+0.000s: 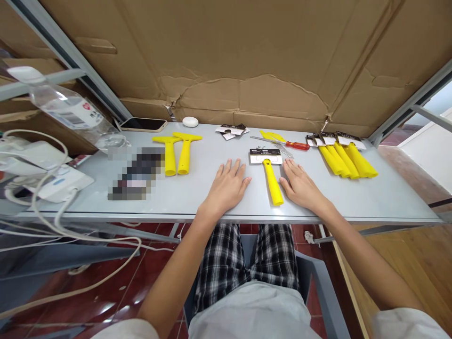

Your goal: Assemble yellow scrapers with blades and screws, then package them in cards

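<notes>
Fingers (229,167) outstretched, left hand (226,187) and right hand (302,186) rest on the table (187,197), flanking a yellow tool (272,183).

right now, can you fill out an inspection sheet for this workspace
Surface: grey table, partly covered
Job's things: carded yellow tool between the hands; two uncarded yellow tools left; carded yellow handles right; red-handled tool behind
Clutter: bottle, phone, white oval object, loose cards; one item pixelated
Hands: left hand and right hand palm-down, holding nothing
Cables: white cables loop off the left side
Surroundings: cardboard behind, red tiled floor below
</notes>
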### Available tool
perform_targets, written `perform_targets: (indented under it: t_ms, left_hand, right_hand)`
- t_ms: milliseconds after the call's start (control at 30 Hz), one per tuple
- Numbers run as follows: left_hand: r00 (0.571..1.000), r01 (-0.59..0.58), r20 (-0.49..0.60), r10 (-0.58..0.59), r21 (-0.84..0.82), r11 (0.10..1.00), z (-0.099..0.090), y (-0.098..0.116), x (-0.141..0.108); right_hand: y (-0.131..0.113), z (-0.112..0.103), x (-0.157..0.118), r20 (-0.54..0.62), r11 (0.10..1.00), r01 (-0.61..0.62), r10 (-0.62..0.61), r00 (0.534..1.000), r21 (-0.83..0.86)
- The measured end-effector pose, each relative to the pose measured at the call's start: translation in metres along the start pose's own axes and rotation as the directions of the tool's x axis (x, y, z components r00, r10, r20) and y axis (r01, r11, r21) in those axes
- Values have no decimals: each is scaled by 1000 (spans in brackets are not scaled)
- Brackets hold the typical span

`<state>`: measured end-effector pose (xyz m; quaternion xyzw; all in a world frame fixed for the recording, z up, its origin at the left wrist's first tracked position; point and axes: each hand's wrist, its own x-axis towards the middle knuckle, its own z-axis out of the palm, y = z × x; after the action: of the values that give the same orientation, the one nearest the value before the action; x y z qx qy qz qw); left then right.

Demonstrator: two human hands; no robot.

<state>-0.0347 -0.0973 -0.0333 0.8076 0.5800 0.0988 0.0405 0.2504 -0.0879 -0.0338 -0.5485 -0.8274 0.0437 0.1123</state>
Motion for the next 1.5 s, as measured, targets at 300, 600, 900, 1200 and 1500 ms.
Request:
perform_targets:
  t_ms: [300,600,900,1200,1500]
  left_hand:
    - [998,-26,-51,28,28,999,4,0,-3]
    - [999,-19,-31,20,26,999,3,0,-3]
    - [998,-26,-58,28,36,999,5,-1,-3]
    - [1000,-20,-23,21,51,998,2,0,-3]
    - [1000,-6,-14,7,80,997,1,3,-2]
  right_hand:
    - [-5,1,1,75,993,-23,32,997,-115]
    - [-6,1,1,87,992,-33,44,995,-122]
    - [-5,2,1,90,993,-35,46,995,-116]
    - [-1,6,2,64,992,-16,25,998,-127]
    - [-3,3,2,78,994,-39,47,996,-98]
